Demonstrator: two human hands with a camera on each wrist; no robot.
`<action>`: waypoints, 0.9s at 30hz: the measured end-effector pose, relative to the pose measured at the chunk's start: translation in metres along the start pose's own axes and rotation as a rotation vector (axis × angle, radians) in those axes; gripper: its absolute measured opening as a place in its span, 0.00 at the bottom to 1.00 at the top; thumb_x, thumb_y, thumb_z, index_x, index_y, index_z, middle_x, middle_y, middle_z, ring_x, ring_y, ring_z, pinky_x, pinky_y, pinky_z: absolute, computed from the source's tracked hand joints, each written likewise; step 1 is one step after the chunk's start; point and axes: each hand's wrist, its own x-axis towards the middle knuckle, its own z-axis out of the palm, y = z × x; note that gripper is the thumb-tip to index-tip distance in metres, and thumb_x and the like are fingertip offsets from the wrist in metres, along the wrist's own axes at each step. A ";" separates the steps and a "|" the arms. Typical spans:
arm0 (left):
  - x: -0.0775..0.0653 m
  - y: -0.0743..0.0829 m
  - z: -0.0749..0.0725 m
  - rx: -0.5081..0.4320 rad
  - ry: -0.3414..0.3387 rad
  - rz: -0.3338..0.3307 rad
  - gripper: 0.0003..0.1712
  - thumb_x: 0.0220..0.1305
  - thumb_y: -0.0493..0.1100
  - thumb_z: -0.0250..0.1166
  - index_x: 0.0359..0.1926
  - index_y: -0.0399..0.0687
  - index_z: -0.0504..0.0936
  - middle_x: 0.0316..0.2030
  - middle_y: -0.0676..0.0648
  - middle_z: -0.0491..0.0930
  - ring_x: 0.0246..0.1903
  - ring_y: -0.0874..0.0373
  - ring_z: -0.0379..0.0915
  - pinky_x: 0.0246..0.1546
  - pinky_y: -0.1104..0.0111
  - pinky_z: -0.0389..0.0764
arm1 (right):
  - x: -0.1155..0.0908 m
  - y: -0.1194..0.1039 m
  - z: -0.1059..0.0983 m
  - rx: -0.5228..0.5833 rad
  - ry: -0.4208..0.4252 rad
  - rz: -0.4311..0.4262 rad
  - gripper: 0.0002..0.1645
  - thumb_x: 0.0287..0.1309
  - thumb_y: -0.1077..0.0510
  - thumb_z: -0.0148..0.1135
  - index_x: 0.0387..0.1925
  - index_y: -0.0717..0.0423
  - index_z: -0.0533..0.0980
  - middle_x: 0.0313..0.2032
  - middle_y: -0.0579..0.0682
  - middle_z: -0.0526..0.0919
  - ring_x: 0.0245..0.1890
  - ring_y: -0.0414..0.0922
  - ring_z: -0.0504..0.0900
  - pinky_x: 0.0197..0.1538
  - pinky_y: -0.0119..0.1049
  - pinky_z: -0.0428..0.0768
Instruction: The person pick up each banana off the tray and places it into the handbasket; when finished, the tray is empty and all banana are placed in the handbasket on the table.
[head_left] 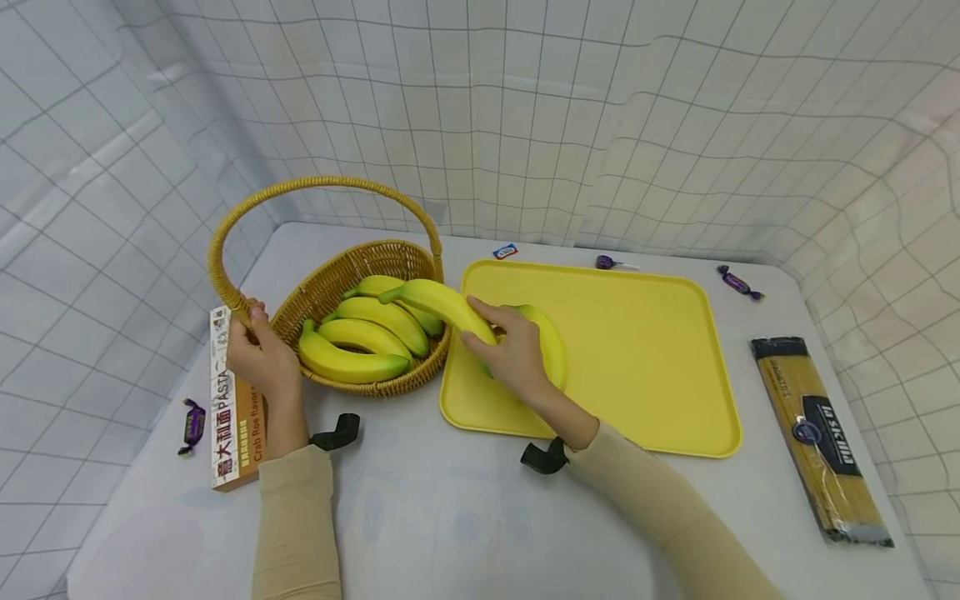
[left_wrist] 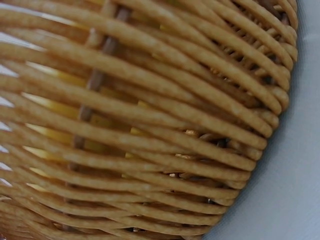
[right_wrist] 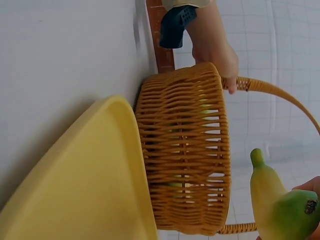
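My right hand (head_left: pixel 517 350) grips a banana (head_left: pixel 438 302) by one end, its stem end pointing left over the rim of a wicker basket (head_left: pixel 348 258). In the right wrist view the same banana (right_wrist: pixel 272 200) hangs beside the basket's handle. Several bananas (head_left: pixel 360 337) lie inside the basket. With my left hand (head_left: pixel 262 358) I hold the foot of the basket's handle at its left side. Under my right hand, another banana (head_left: pixel 553 346) lies on the yellow tray (head_left: pixel 637 358), partly hidden. The left wrist view is filled by the basket's woven wall (left_wrist: pixel 150 120).
A pasta box (head_left: pixel 238 408) lies partly under my left arm, with a purple candy (head_left: pixel 193 425) left of it. Behind the tray are a small wrapped candy (head_left: pixel 506 251) and a lollipop (head_left: pixel 606 262). At right lie another candy (head_left: pixel 738 283) and a spaghetti pack (head_left: pixel 817 437).
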 end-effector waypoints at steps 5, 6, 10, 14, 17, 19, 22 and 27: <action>-0.001 -0.001 0.000 0.004 -0.005 -0.004 0.18 0.74 0.47 0.52 0.52 0.44 0.83 0.50 0.46 0.85 0.47 0.67 0.76 0.52 0.76 0.72 | 0.013 -0.012 0.023 0.004 -0.069 -0.033 0.28 0.56 0.57 0.68 0.60 0.55 0.77 0.55 0.52 0.83 0.42 0.46 0.81 0.43 0.33 0.79; -0.001 -0.001 0.000 0.001 -0.007 -0.007 0.18 0.74 0.48 0.52 0.52 0.44 0.83 0.50 0.46 0.85 0.48 0.66 0.76 0.52 0.76 0.72 | 0.016 -0.015 0.028 0.006 -0.078 -0.035 0.28 0.56 0.57 0.67 0.59 0.55 0.77 0.56 0.53 0.83 0.44 0.46 0.81 0.43 0.33 0.79; -0.001 0.000 0.000 -0.006 -0.015 -0.017 0.18 0.74 0.48 0.52 0.53 0.45 0.83 0.51 0.47 0.84 0.49 0.66 0.76 0.52 0.76 0.72 | 0.025 -0.024 0.045 0.000 -0.104 -0.060 0.27 0.56 0.58 0.67 0.59 0.57 0.77 0.55 0.54 0.83 0.51 0.49 0.82 0.48 0.33 0.80; 0.000 0.000 0.000 -0.010 -0.013 -0.016 0.18 0.74 0.48 0.53 0.53 0.45 0.83 0.51 0.46 0.84 0.49 0.65 0.77 0.52 0.75 0.72 | 0.035 -0.027 0.062 -0.052 -0.137 -0.070 0.27 0.56 0.58 0.67 0.59 0.55 0.77 0.54 0.54 0.83 0.51 0.49 0.83 0.48 0.32 0.80; 0.000 -0.001 0.000 -0.003 -0.006 -0.014 0.19 0.74 0.48 0.52 0.53 0.44 0.83 0.50 0.46 0.85 0.48 0.66 0.77 0.52 0.76 0.72 | 0.042 -0.026 0.072 -0.082 -0.173 -0.065 0.27 0.56 0.58 0.67 0.59 0.54 0.77 0.50 0.55 0.86 0.42 0.46 0.84 0.44 0.29 0.79; 0.000 -0.001 0.000 0.005 -0.002 -0.013 0.19 0.74 0.48 0.52 0.52 0.44 0.83 0.50 0.46 0.85 0.47 0.67 0.76 0.51 0.76 0.72 | 0.046 -0.025 0.078 -0.106 -0.202 -0.058 0.28 0.56 0.57 0.67 0.60 0.53 0.77 0.48 0.55 0.86 0.35 0.43 0.82 0.39 0.26 0.77; 0.000 -0.001 0.000 0.016 0.000 -0.016 0.19 0.74 0.48 0.52 0.52 0.44 0.83 0.50 0.47 0.85 0.46 0.68 0.76 0.51 0.76 0.72 | 0.051 -0.025 0.086 -0.150 -0.246 -0.030 0.28 0.57 0.54 0.66 0.61 0.50 0.76 0.46 0.54 0.87 0.27 0.39 0.73 0.33 0.25 0.70; 0.000 0.000 0.000 0.011 -0.002 -0.014 0.19 0.74 0.48 0.52 0.53 0.44 0.83 0.50 0.46 0.85 0.47 0.67 0.76 0.51 0.76 0.72 | 0.056 -0.025 0.095 -0.153 -0.312 0.038 0.28 0.59 0.52 0.66 0.62 0.46 0.76 0.50 0.52 0.86 0.20 0.37 0.65 0.27 0.24 0.66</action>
